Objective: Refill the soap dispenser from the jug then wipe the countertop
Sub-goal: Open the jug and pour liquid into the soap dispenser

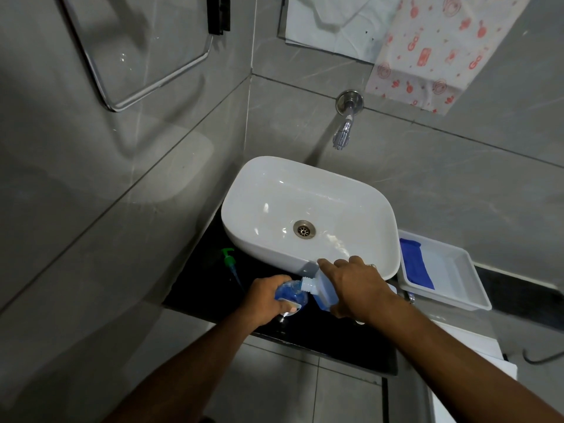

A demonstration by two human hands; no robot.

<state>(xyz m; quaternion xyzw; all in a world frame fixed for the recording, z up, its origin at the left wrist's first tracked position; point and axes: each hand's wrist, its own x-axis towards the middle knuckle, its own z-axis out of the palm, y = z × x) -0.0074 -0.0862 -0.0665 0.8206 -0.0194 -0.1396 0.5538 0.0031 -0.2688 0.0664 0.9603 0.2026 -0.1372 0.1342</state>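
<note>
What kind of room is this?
Most likely a bathroom. A white basin sits on a dark countertop under a wall tap, the walls are grey tile, and a patterned towel hangs above.

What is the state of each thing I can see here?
Jug: uncapped, tipped, mouth at the dispenser.
Dispenser: open, pump off, holds blue soap.
Pump: lying on the counter.
Left hand: grip on dispenser.
Right hand: grip on jug.
Tap: no water running.
Sink: empty.
Tray: holds a blue cloth.
</note>
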